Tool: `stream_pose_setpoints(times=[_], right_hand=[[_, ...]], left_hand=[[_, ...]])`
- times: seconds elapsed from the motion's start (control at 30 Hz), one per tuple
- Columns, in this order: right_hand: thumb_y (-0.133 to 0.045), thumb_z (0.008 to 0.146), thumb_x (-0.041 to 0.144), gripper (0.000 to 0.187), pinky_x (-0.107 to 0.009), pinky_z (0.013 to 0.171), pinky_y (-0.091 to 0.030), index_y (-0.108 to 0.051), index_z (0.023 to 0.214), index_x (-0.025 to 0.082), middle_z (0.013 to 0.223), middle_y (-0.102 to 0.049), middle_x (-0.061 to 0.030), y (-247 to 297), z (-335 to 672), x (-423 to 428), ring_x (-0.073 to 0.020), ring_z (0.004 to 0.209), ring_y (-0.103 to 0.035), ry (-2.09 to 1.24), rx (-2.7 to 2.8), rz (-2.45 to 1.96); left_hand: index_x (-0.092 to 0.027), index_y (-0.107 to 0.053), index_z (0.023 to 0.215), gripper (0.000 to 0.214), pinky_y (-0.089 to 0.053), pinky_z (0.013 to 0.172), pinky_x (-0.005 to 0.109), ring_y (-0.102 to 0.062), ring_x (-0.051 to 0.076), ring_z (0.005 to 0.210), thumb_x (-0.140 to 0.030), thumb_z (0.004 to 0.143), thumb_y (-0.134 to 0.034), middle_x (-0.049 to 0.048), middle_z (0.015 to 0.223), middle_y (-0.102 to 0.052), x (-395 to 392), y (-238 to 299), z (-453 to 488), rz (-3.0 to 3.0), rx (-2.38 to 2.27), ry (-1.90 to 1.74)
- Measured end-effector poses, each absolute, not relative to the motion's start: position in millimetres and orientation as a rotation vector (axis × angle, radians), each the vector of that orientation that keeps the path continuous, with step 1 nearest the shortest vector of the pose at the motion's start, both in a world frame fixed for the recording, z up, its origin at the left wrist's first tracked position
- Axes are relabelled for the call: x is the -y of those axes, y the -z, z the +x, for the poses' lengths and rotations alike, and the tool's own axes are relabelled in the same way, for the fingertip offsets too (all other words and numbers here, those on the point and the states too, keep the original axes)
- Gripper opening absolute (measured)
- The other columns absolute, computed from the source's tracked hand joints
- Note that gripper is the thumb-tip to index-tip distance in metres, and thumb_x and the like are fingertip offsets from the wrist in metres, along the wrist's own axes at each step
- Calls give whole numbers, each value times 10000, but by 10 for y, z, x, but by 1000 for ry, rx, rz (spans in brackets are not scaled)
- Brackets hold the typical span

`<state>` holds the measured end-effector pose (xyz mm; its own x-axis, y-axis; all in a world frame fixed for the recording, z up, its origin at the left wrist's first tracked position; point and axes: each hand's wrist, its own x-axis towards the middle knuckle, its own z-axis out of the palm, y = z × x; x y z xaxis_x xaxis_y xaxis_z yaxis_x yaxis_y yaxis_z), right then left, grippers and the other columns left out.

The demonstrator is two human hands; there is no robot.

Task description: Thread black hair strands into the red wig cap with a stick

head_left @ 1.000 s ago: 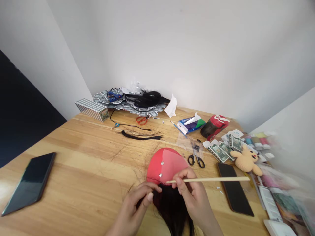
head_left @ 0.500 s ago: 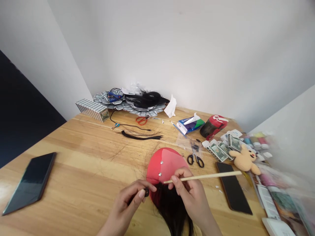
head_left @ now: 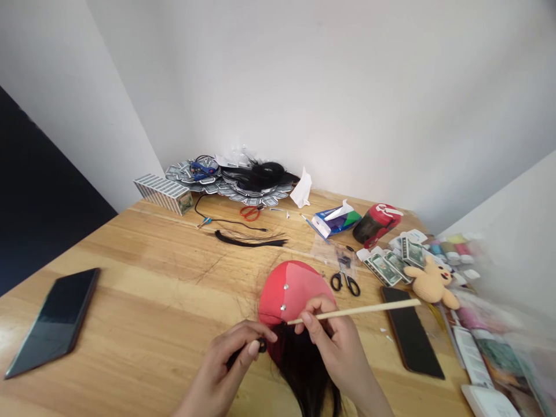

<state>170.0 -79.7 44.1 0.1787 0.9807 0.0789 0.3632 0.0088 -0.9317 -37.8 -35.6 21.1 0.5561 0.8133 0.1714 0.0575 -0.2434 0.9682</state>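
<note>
A red and pink rounded cap form point(head_left: 286, 284) with two silver pins point(head_left: 285, 286) stands at the front middle of the table. Long dark hair point(head_left: 299, 365) hangs from its near side. Between thumb and fingers, my right hand point(head_left: 334, 341) pinches a thin wooden stick point(head_left: 369, 310), its tip touching the edge where hair meets the red surface. My left hand point(head_left: 237, 353), at the form's left side, is closed on a small dark coil of hair point(head_left: 262, 344). Fine dark strands run between the left fingers and the stick's tip.
A tablet point(head_left: 52, 324) lies at left. Black scissors point(head_left: 345, 282), a phone point(head_left: 412, 333) and a plush toy point(head_left: 434, 282) are at right. Behind are a hair strand point(head_left: 249, 242), red-handled scissors point(head_left: 251, 213), a tissue pack point(head_left: 336, 220) and a red-lidded jar point(head_left: 377, 225).
The stick has shifted slightly left in my right hand's pinch. The dark coil in my left fingers has turned and moved a little right. Other things stay put.
</note>
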Motion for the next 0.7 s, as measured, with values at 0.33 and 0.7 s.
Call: stream_pose_setpoints(times=[0.33, 0.7], right_hand=[[-516, 961, 469, 315, -229, 513, -387, -551, 771, 220, 654, -673, -10, -444, 1712, 770, -133, 544, -547, -899, 1288, -1539], [-483, 941, 597, 425, -206, 445, -389, -452, 722, 235, 547, -601, 23, -469, 1656, 704, -101, 424, -487, -892, 1210, -1584]], left_hand=[[-241, -692, 972, 244, -475, 824, 202, -678, 157, 926, -241, 1025, -453, 24, 969, -713, 356, -170, -401, 1707, -702, -833], [-218, -679, 959, 237, -466, 828, 183, -675, 146, 918, -227, 1025, -452, 29, 977, -712, 338, -96, -391, 1735, -708, -819]])
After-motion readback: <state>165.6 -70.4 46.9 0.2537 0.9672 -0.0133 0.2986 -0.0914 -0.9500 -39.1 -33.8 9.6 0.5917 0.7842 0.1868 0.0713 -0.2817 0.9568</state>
